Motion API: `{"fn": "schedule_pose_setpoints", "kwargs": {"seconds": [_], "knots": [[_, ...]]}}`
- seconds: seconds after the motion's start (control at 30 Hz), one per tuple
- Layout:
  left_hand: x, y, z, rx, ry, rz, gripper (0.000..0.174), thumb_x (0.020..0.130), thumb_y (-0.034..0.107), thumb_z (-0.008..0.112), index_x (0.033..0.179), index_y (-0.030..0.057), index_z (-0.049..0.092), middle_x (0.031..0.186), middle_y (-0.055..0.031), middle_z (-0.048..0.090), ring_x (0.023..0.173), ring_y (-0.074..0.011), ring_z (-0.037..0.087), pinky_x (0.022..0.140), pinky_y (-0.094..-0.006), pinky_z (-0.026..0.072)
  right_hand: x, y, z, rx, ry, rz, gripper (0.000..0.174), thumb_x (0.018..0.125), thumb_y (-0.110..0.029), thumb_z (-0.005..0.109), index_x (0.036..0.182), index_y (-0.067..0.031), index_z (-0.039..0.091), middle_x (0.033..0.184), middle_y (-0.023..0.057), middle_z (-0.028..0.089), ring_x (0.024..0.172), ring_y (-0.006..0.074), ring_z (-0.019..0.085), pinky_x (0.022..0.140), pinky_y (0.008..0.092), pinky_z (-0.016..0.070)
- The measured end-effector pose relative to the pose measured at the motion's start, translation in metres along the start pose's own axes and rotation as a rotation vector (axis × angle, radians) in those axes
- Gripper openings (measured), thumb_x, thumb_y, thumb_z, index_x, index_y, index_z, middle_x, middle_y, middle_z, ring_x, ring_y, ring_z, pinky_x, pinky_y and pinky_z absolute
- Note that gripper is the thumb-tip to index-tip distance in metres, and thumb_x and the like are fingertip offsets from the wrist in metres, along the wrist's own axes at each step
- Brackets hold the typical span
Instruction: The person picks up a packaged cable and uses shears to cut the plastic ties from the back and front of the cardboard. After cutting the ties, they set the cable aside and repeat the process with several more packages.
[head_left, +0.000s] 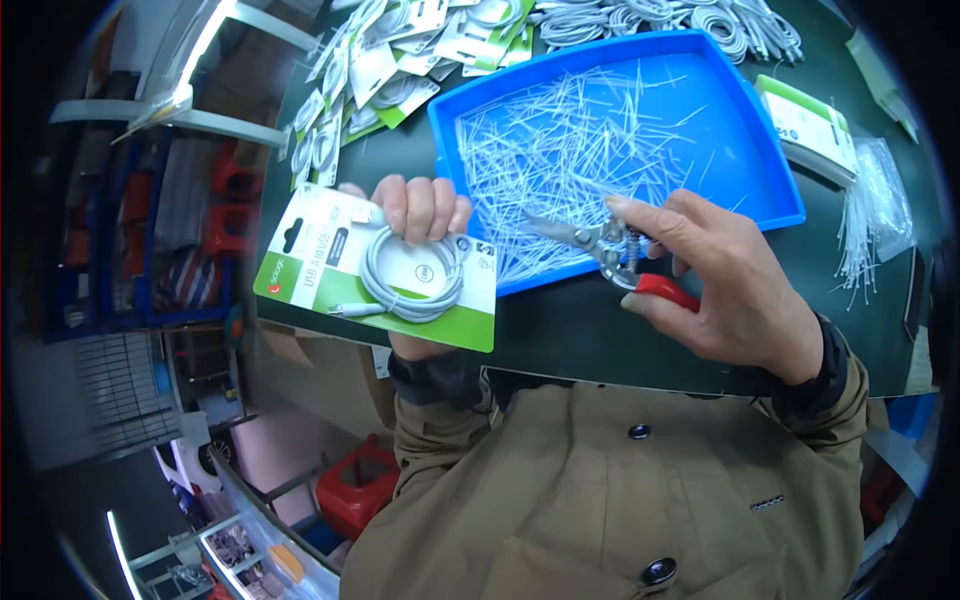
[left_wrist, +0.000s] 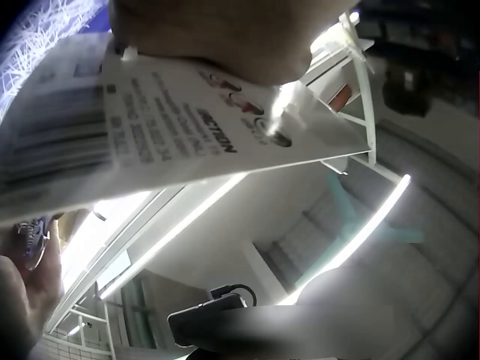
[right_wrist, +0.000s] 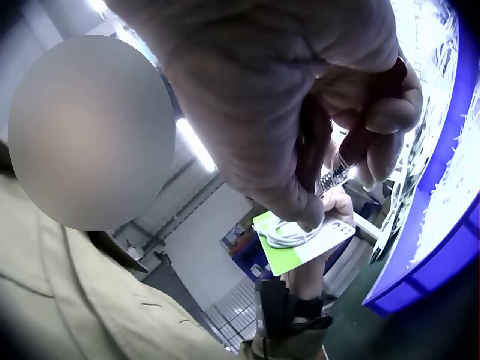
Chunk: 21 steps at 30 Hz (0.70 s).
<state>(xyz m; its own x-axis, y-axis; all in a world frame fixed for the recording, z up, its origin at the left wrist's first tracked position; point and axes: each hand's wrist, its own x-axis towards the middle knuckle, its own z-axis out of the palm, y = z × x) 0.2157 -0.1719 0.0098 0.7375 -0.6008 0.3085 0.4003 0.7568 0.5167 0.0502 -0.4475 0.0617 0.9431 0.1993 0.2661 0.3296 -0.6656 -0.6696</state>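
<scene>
My left hand [head_left: 422,208] grips the top edge of a white and green retail card [head_left: 300,250], fingers folded over its front. A coiled white USB cable [head_left: 412,306] is fastened to the card. The left wrist view shows the card's printed back [left_wrist: 172,127], with a barcode. My right hand [head_left: 740,275] holds a pair of red-handled snips [head_left: 620,268] with a coil spring between the handles. Their blades point left toward the card, apart from it, over the blue tray [head_left: 720,110]. In the right wrist view, the fingers wrap the red handles [right_wrist: 315,142].
Thin white plastic strips [head_left: 580,140] lie heaped in the tray. Behind it are carded cables [head_left: 400,60] and bundles of loose white cables [head_left: 640,20]. To the right lie a stack of cards [head_left: 810,130] and a clear bag of white ties [head_left: 885,200]. A red stool [head_left: 355,490] stands below.
</scene>
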Motion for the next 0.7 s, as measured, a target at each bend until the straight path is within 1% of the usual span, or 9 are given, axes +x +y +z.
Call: {"fn": "schedule_pose_setpoints", "kwargs": {"seconds": [0.07, 0.13, 0.2, 0.27, 0.3, 0.47, 0.57, 0.67, 0.7], "knots": [[0.002, 0.0, 0.005, -0.009, -0.071, -0.014, 0.06, 0.119, 0.049, 0.022, 0.081, 0.0134, 0.053, 0.07, 0.0004, 0.043, 0.073, -0.0159, 0.037, 0.077, -0.0346, 0.0394, 0.003, -0.006, 0.007, -0.029, -0.102, -0.039, 0.064, 0.082, -0.013, 0.086, 0.142, -0.0089, 0.063, 0.094, 0.0143, 0.062, 0.08, 0.033, 0.065, 0.069, 0.0448, 0.0531], [0.005, 0.0, 0.007, 0.008, -0.122, -0.036, 0.063, 0.12, 0.049, 0.021, 0.079, 0.013, 0.053, 0.068, 0.0001, 0.046, 0.073, -0.0164, 0.04, 0.079, -0.0362, 0.0423, 0.004, -0.011, 0.015, 0.028, -0.123, -0.068, 0.064, 0.082, -0.013, 0.086, 0.142, -0.0083, 0.063, 0.094, 0.0144, 0.062, 0.08, 0.033, 0.065, 0.069, 0.0443, 0.0534], [0.009, 0.001, -0.001, 0.002, -0.222, -0.083, 0.064, 0.12, 0.048, 0.02, 0.079, 0.013, 0.054, 0.068, 0.0, 0.046, 0.073, -0.0167, 0.04, 0.08, -0.0366, 0.0426, 0.005, -0.012, 0.023, 0.076, -0.129, -0.082, 0.062, 0.082, -0.013, 0.085, 0.141, -0.0073, 0.064, 0.094, 0.0143, 0.062, 0.081, 0.0328, 0.065, 0.071, 0.0436, 0.0539], [0.011, -0.001, -0.004, -0.005, -0.288, -0.105, 0.065, 0.12, 0.048, 0.018, 0.079, 0.0129, 0.056, 0.068, -0.0003, 0.047, 0.073, -0.0166, 0.04, 0.08, -0.037, 0.043, 0.004, -0.01, 0.027, 0.084, -0.153, -0.07, 0.072, 0.077, -0.011, 0.088, 0.145, -0.0092, 0.063, 0.094, 0.0126, 0.061, 0.081, 0.0311, 0.063, 0.07, 0.0425, 0.0523], [0.01, -0.001, -0.004, 0.006, -0.279, -0.116, 0.065, 0.12, 0.048, 0.018, 0.079, 0.0129, 0.056, 0.069, -0.0003, 0.048, 0.073, -0.0166, 0.04, 0.08, -0.037, 0.043, 0.004, -0.009, 0.028, 0.085, -0.164, -0.064, 0.077, 0.075, -0.01, 0.089, 0.147, -0.0101, 0.062, 0.094, 0.0118, 0.06, 0.081, 0.0303, 0.062, 0.07, 0.042, 0.0516], [0.007, -0.009, 0.006, 0.005, -0.211, -0.13, 0.066, 0.12, 0.049, 0.018, 0.08, 0.0127, 0.056, 0.069, -0.0003, 0.048, 0.073, -0.0163, 0.04, 0.08, -0.0369, 0.0429, 0.004, -0.005, 0.03, 0.062, -0.165, -0.059, 0.076, 0.076, -0.011, 0.089, 0.147, -0.0105, 0.062, 0.095, 0.0113, 0.061, 0.081, 0.0296, 0.063, 0.07, 0.0417, 0.0524], [0.01, -0.008, 0.001, 0.068, -0.265, -0.167, 0.066, 0.12, 0.049, 0.019, 0.08, 0.0126, 0.056, 0.07, -0.0004, 0.048, 0.073, -0.0161, 0.041, 0.079, -0.037, 0.0426, 0.004, -0.003, 0.031, 0.041, -0.157, -0.06, 0.073, 0.077, -0.01, 0.088, 0.146, -0.0109, 0.063, 0.094, 0.0108, 0.062, 0.081, 0.0291, 0.063, 0.069, 0.0414, 0.0528], [0.013, -0.012, -0.006, 0.036, -0.287, -0.168, 0.065, 0.12, 0.048, 0.02, 0.08, 0.0124, 0.057, 0.07, -0.0006, 0.049, 0.073, -0.0158, 0.041, 0.079, -0.0369, 0.0425, 0.003, 0.002, 0.031, 0.018, -0.136, -0.08, 0.071, 0.078, -0.008, 0.086, 0.145, -0.0113, 0.064, 0.092, 0.0102, 0.062, 0.08, 0.0289, 0.064, 0.068, 0.0411, 0.0528], [0.012, -0.013, -0.007, 0.014, -0.256, -0.162, 0.065, 0.12, 0.048, 0.02, 0.08, 0.0123, 0.057, 0.069, -0.0006, 0.049, 0.073, -0.0158, 0.041, 0.079, -0.0369, 0.0425, 0.003, 0.003, 0.032, 0.011, -0.128, -0.089, 0.07, 0.078, -0.007, 0.086, 0.145, -0.0114, 0.064, 0.092, 0.01, 0.062, 0.079, 0.0289, 0.064, 0.068, 0.041, 0.0527]]}}
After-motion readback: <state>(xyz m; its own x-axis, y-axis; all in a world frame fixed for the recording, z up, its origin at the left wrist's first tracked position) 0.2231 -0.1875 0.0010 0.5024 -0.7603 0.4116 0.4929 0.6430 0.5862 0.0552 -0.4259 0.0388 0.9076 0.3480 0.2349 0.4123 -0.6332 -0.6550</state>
